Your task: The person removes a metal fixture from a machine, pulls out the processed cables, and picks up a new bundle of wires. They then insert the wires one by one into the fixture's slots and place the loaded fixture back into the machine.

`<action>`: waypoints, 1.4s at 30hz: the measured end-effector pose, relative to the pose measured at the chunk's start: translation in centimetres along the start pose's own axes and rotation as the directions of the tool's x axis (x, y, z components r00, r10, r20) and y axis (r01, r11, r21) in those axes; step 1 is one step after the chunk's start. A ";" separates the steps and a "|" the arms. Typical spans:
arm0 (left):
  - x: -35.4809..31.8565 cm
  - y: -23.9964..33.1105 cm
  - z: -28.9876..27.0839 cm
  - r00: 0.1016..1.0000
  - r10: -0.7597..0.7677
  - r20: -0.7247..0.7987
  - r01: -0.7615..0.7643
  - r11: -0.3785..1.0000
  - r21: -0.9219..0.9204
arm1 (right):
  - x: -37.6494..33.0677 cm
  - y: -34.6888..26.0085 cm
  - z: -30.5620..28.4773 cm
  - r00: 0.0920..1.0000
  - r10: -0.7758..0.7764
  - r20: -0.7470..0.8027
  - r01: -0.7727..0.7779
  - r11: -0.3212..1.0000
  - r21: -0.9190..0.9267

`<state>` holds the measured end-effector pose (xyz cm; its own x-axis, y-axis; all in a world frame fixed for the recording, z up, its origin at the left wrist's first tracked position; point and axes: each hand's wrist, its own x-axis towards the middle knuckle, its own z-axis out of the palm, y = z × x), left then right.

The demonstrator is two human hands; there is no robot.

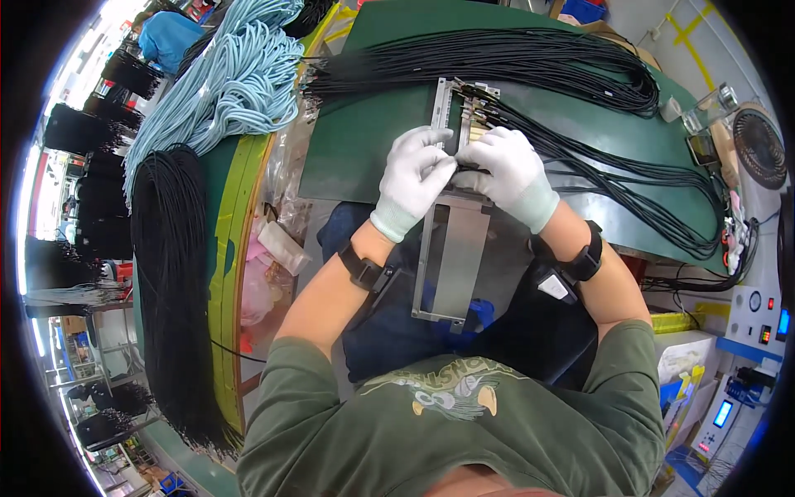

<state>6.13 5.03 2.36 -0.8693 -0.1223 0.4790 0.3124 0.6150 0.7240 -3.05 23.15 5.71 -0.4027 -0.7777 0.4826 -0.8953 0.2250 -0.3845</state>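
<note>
A long grey metal fixture rail [458, 265] runs from my lap up onto the green table [364, 141]. Both hands wear white gloves and meet over the rail at the table's near edge. My left hand [414, 178] and my right hand [505, 170] pinch the end of a thin black cable [580, 157] between their fingertips. Several cable ends with small connectors [479, 108] sit in the rail's upper slots, just beyond my fingers. Their black cables trail off to the right.
A big bundle of black cables [497, 58] loops across the table's far side. Light blue cables [240, 74] and black cables [170, 282] hang over a rack at left. A small fan [760, 145] and machines with lit panels [758, 323] stand at right.
</note>
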 end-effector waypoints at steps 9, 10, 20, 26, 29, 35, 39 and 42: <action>-0.1 -1.4 -0.4 0.953 -0.255 -0.163 0.229 0.959 -0.166 | -1.4 3.5 -2.8 0.971 0.241 0.010 -0.241 0.966 0.089; -0.1 -1.6 -0.4 0.959 -0.209 -0.190 0.203 0.978 -0.049 | -1.4 3.3 -2.9 0.980 0.198 0.030 -0.199 0.979 0.039; 0.0 -2.2 -0.1 0.967 -0.094 -0.237 0.145 0.967 0.209 | -1.8 3.4 -3.8 0.988 0.147 0.054 -0.136 0.975 -0.177; -0.2 -2.4 -0.1 0.969 -0.116 -0.218 0.157 0.970 0.186 | -1.8 3.1 -3.6 0.988 0.145 0.044 -0.136 0.977 -0.164; 0.1 -2.0 0.0 0.974 -0.153 -0.170 0.176 0.976 0.130 | -1.9 3.1 -3.3 0.990 0.136 0.047 -0.128 0.981 -0.142; 0.1 0.1 1.4 0.991 0.115 0.071 -0.135 0.881 0.453 | -1.9 3.9 -2.7 0.974 0.184 0.135 -0.162 0.974 -0.159; 0.9 0.2 1.2 0.971 0.167 0.170 -0.232 0.820 0.523 | -0.7 4.9 -3.1 0.961 0.269 0.071 -0.220 0.891 -0.397; 1.0 -0.6 1.5 0.968 0.192 0.163 -0.249 0.830 0.499 | -0.6 5.8 -2.7 0.959 0.284 0.019 -0.236 0.829 -0.507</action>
<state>4.47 5.72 1.67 -0.8437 0.1265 0.5217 0.2845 0.9295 0.2347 -8.50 26.48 5.37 -0.6370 -0.6927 0.3382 -0.7438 0.6676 -0.0334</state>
